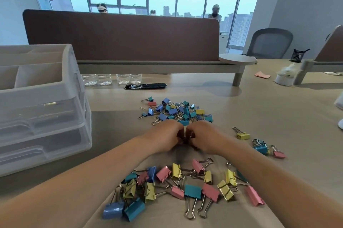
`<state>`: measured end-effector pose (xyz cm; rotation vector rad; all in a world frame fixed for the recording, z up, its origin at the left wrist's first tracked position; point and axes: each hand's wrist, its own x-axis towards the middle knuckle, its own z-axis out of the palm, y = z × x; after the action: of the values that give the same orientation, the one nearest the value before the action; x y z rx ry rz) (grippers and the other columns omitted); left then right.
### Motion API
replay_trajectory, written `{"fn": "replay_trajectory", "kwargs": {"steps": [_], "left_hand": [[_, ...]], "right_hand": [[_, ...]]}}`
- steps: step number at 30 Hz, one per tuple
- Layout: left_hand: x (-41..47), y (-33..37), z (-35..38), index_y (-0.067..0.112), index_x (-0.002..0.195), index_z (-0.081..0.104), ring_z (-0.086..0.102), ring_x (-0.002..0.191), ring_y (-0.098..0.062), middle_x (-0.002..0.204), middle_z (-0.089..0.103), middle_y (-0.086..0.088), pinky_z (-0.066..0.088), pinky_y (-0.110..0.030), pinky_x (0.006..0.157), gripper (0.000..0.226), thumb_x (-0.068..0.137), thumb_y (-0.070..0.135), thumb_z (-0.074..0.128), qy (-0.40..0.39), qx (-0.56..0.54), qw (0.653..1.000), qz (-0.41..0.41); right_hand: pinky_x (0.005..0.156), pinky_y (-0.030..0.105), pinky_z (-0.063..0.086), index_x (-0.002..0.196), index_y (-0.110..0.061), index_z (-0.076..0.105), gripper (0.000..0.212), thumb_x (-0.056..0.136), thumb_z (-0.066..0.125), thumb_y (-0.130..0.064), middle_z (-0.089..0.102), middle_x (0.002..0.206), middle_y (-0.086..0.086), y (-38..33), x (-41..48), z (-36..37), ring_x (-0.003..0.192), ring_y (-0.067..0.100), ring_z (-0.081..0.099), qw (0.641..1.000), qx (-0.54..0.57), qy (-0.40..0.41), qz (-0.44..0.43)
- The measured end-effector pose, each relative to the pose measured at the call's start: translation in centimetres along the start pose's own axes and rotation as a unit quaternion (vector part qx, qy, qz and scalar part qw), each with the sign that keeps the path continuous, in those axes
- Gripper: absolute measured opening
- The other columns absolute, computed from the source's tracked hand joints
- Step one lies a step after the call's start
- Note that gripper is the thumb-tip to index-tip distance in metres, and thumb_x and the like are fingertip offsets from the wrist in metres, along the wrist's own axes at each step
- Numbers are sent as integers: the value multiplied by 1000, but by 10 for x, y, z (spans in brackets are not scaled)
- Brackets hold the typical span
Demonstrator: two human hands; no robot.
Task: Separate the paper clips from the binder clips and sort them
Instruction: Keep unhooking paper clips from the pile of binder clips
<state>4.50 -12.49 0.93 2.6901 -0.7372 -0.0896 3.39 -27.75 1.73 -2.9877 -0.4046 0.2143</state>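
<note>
While both hands, left hand (167, 137) and right hand (202, 137), pinch something small together, the unsorted heap (176, 110) lies just beyond, toward the tabletop's far edge.

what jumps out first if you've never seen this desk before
Two heaps of colourful binder clips: a small-clip pile mid-table and a big-clip pile nearest the camera. Between them the left hand and right hand meet, working on something too hidden to identify. A clear drawer organiser sits at left.

left hand (165, 137), right hand (204, 137), fingers curled, touching
</note>
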Motion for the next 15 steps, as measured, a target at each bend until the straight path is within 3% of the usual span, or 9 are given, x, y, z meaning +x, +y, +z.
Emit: {"fn": "replay_trajectory", "kwargs": {"steps": [4,8,15], "left_hand": [[-1,1,3,22,86,55,51,76,-14,87,55,1,33,-20,60,14,92,10,56,19,13,1000,6],[-3,-1,6,13,93,61,56,81,-19,96,60,-6,43,-28,66,8,93,9,54,34,6,999,-1],[-3,-3,6,17,95,59,51,76,-13,90,56,1,33,-18,58,7,94,11,54,52,-2,999,5]], "right_hand": [[77,28,55,108,-20,62,15,97,52,-16,64,98,1,-3,-1,-1,86,16,63,1000,-7,10,-12],[72,26,52,105,-21,60,15,95,52,-14,61,97,-1,-3,-4,2,84,15,60,999,11,35,-16],[77,29,54,106,-22,60,15,93,56,-15,61,101,-2,-3,-4,3,87,14,59,997,54,58,-3]]}}
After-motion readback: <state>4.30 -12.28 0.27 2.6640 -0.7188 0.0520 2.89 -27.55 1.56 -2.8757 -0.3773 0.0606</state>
